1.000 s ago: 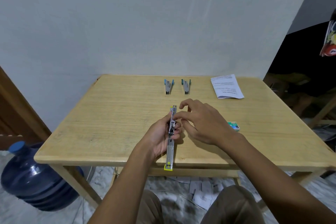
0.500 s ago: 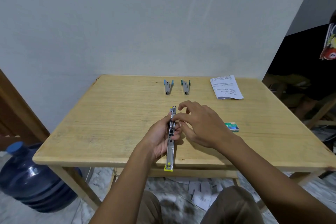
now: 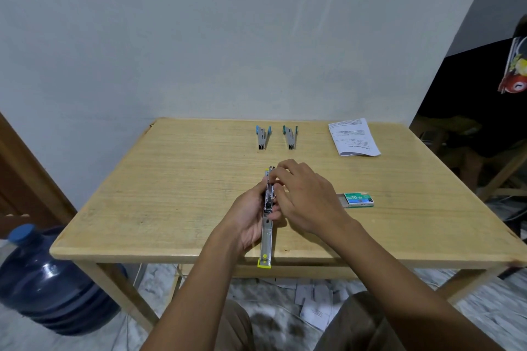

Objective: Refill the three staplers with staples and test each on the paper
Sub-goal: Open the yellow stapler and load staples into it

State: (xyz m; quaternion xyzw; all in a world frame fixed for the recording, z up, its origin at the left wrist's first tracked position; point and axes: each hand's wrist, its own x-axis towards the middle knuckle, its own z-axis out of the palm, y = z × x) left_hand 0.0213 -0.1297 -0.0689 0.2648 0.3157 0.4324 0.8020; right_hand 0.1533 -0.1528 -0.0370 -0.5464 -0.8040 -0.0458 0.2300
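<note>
Left hand (image 3: 251, 214) gripped opened stapler (image 3: 267, 225) at tabletop (image 3: 171, 194) near edge, 6 o'clock. Right hand (image 3: 305, 196) fingertips pinched its far end. Staple box (image 3: 358, 199) lay at 3 o'clock; two staplers (image 3: 263, 138) at 12; paper (image 3: 353, 137) at 1.

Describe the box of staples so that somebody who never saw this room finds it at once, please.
Look at the wooden table against the pale wall. On its right half, just right of the right hand, lies the staple box, well nearer than the printed paper. It is the only green thing there, small, flat and slid partly open.
</note>
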